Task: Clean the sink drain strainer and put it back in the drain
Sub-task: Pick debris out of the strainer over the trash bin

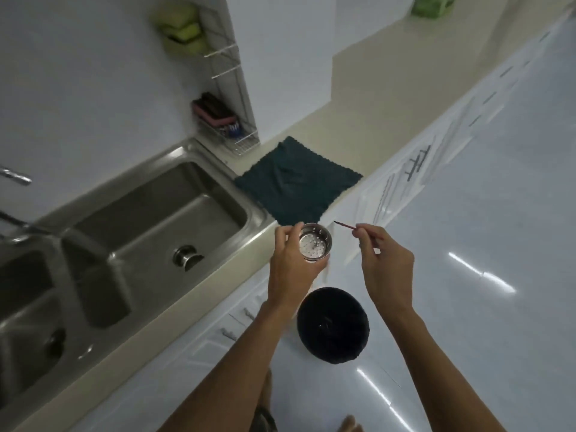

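Strainer (314, 245) cupped in left hand (293, 263) above the bin (333, 325), off the bench (199, 285). Thin pick (346, 226) pinched in right hand (386, 263). Could slip into the bin if the wet grip loosens while poking holes.

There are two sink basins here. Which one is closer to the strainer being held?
The right-hand basin, nearest the dark green cloth. The strainer in the left hand is just past its counter edge; the other basin lies farther left.
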Available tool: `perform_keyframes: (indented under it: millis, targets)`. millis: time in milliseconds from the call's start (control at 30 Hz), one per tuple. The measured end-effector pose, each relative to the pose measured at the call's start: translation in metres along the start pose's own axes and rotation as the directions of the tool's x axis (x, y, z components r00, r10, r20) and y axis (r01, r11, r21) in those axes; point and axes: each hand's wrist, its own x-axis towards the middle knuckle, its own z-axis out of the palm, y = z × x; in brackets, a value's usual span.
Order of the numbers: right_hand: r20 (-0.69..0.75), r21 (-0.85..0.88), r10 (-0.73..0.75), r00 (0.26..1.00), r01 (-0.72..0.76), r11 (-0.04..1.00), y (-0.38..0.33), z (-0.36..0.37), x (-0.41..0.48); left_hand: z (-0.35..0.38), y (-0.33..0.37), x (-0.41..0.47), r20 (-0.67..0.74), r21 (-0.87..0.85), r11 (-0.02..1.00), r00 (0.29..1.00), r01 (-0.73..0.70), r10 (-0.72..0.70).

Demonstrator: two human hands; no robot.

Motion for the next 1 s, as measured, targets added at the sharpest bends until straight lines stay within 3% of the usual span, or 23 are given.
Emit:
perform_keyframes:
  millis: [233,433,633,833,1000]
  targets:
    - [0.283,0.087,-0.177,0.943,0.159,0.984,-0.079,0.112,-0.028,-0.120,-0.099,-0.005,-0.206,-0.007,0.972,0.951,0.233,-0.230]
    - [0.405,0.087,-0.298,0.864,0.288,0.954,-0.115,0.204,-0.051,-0.197,-0.210,-0.001,-0.269,0.008,0.922,0.889,0.387,-0.371]
    - [0.492,0.012,-0.274,0.826,0.308,0.951,-0.113,0.286,-0.051,-0.205,-0.334,0.033,-0.033,0.157,0.820,0.833,0.550,-0.552]
    - [0.516,-0.023,-0.216,0.829,0.265,0.964,-0.105,0.354,-0.049,-0.186,-0.416,0.057,0.204,0.284,0.783,0.763,0.554,-0.614]
    - [0.545,-0.079,-0.247,0.801,0.342,0.936,-0.110,0.386,-0.046,-0.175,-0.441,0.058,0.318,0.362,0.772,0.709,0.523,-0.630]
